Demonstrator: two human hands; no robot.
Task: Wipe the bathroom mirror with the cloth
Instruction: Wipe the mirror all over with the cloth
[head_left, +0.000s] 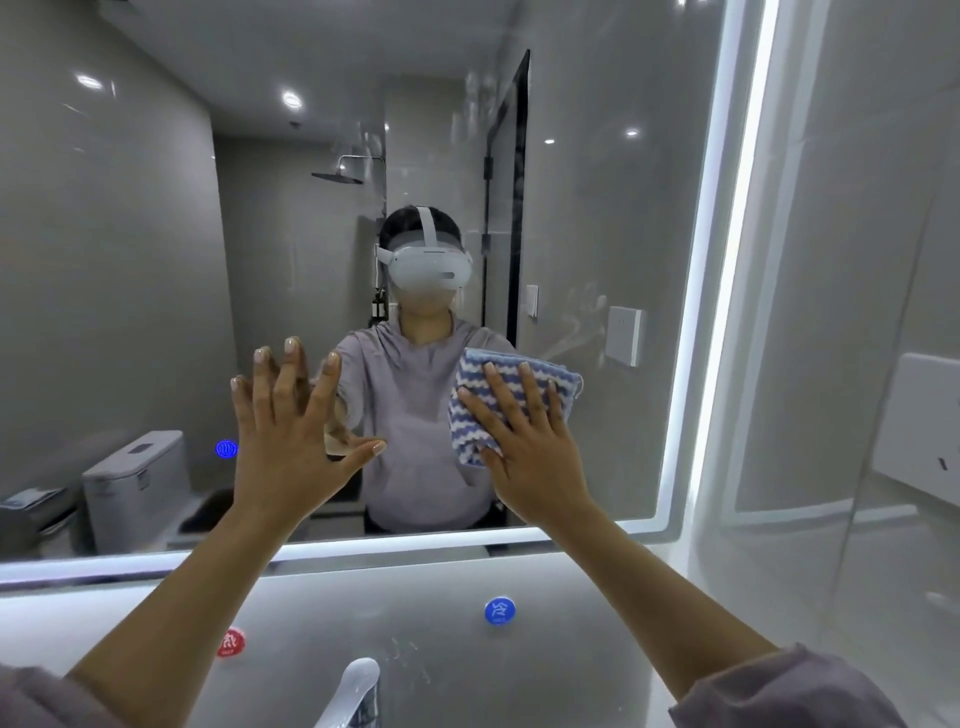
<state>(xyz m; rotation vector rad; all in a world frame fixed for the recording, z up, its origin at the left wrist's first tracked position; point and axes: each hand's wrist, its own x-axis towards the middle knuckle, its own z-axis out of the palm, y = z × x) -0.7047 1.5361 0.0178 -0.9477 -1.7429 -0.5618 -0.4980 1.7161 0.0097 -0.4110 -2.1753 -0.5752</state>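
The bathroom mirror (130, 260) fills most of the view, framed by a lit white strip along its bottom and right edges. My right hand (530, 447) lies flat on a folded blue-and-white striped cloth (483, 379) and presses it against the glass in the lower middle of the mirror. My left hand (291, 441) is spread, fingers apart, palm flat against the glass to the left of the cloth; it holds nothing. Faint streaks show on the glass to the upper right of the cloth.
A chrome tap (358, 691) stands at the bottom centre, below a red round sticker (230, 642) and a blue round sticker (500, 611) on the wall panel under the mirror. A blue touch button (226, 449) glows on the mirror. A white dispenser (919, 447) hangs on the right wall.
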